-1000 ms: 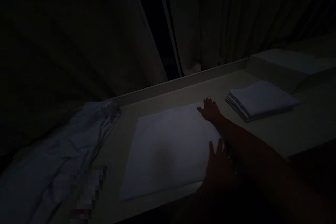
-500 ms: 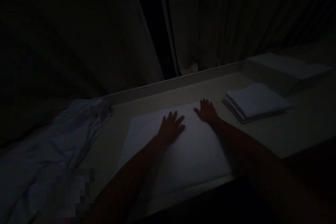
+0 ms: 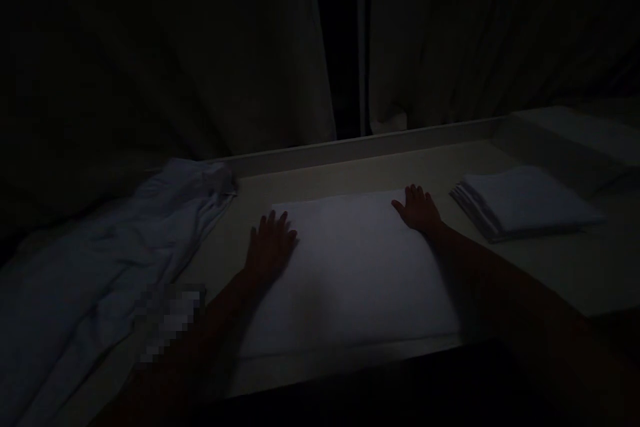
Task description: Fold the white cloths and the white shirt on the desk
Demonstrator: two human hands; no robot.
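A white cloth [image 3: 355, 267] lies flat and smooth on the pale tabletop [image 3: 310, 181] in the middle of the view. My left hand [image 3: 271, 245] rests on the cloth's left edge, fingers spread and holding nothing. At the far right corner of the cloth lies my right hand [image 3: 418, 209], palm down with the fingers apart. Beyond it on the right sits a stack of folded white cloths [image 3: 530, 203]. A loose, rumpled heap of white cloth [image 3: 120, 247] spreads over the left side.
A low raised rim [image 3: 360, 145] runs along the table's back, with dark curtains [image 3: 260, 47] behind it. A pale box-like block [image 3: 565, 140] stands at the back right. A pixelated patch covers something at lower left. The scene is dim.
My left hand has slid left from the middle of the cloth to its left edge. My right hand stays near the far right corner. The camera view has shifted somewhat.
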